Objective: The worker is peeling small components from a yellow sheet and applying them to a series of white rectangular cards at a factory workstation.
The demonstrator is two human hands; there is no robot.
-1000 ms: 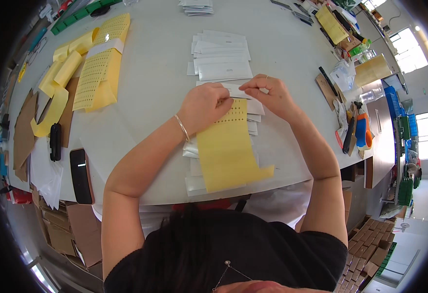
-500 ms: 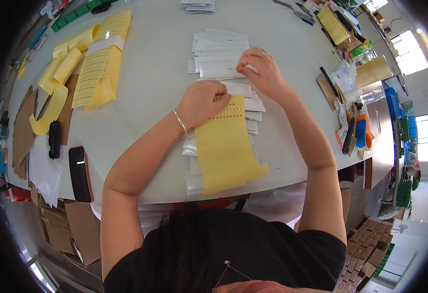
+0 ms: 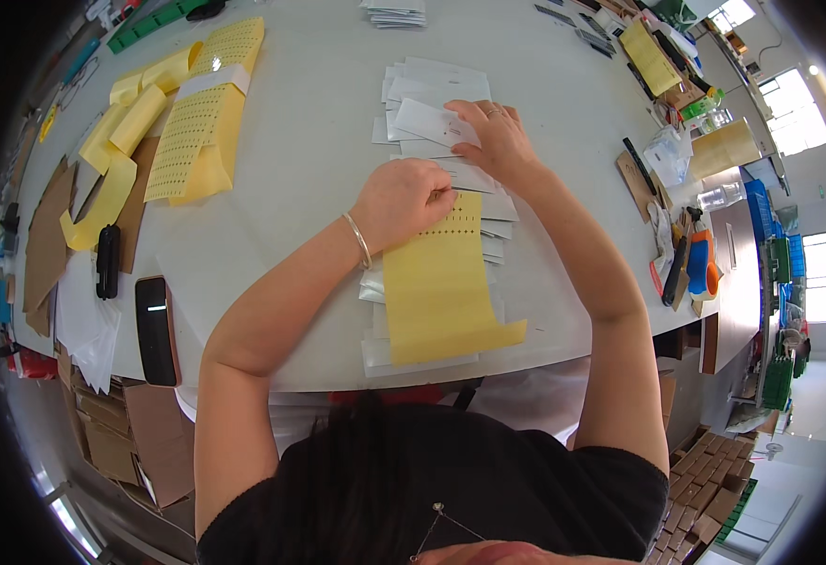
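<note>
A yellow sheet of small dark-printed labels point(image 3: 437, 292) hangs over the near part of a row of overlapping white packets. My left hand point(image 3: 404, 200), with a bangle on its wrist, is closed at the sheet's top edge; the fingertips are partly hidden. Farther up the row, my right hand point(image 3: 500, 141) holds one small white packet point(image 3: 422, 122) by its right end, between thumb and fingers. This packet lies aslant over the other white packets point(image 3: 441, 75). The sheet's lower right corner curls up.
At left lie a bundle of yellow label sheets point(image 3: 192, 137), a curled yellow strip point(image 3: 102, 188), a black cutter-like tool point(image 3: 108, 262) and a phone point(image 3: 155, 330). A stack of white packets point(image 3: 394, 13) sits at the far side. An orange and blue tape dispenser point(image 3: 703, 268) stands at right.
My right hand has come down onto a white packet, which now lies turned aslant. The sheet's loose lower end has settled. My left hand keeps its place at the sheet's top.
</note>
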